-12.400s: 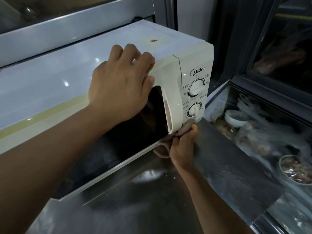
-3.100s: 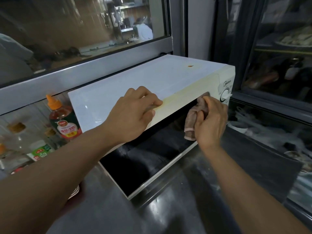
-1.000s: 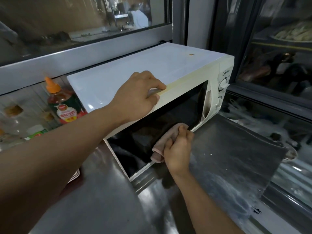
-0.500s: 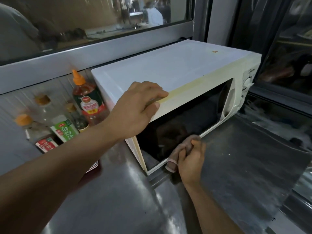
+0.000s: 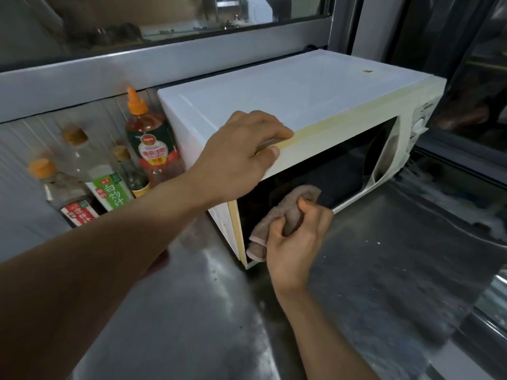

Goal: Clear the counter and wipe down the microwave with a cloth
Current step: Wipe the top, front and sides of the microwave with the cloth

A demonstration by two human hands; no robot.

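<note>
A white microwave [image 5: 288,94] with a dark door and yellowed front trim stands on the steel counter [image 5: 356,283]. My left hand [image 5: 241,157] grips its top front edge near the left corner, fingers curled over the trim. My right hand [image 5: 296,239] holds a bunched pinkish-brown cloth [image 5: 277,215] and presses it against the lower left part of the dark door glass. The control dials [image 5: 419,124] sit at the far right of the front.
Several sauce bottles stand left of the microwave against the back wall, among them a red sauce bottle [image 5: 149,141] with an orange cap and a green-labelled bottle [image 5: 109,187]. A glass display case [image 5: 472,165] borders the counter on the right.
My right hand has moved the cloth leftward along the bottom of the door toward its lower left corner. My left hand has kept its hold on the top edge.
</note>
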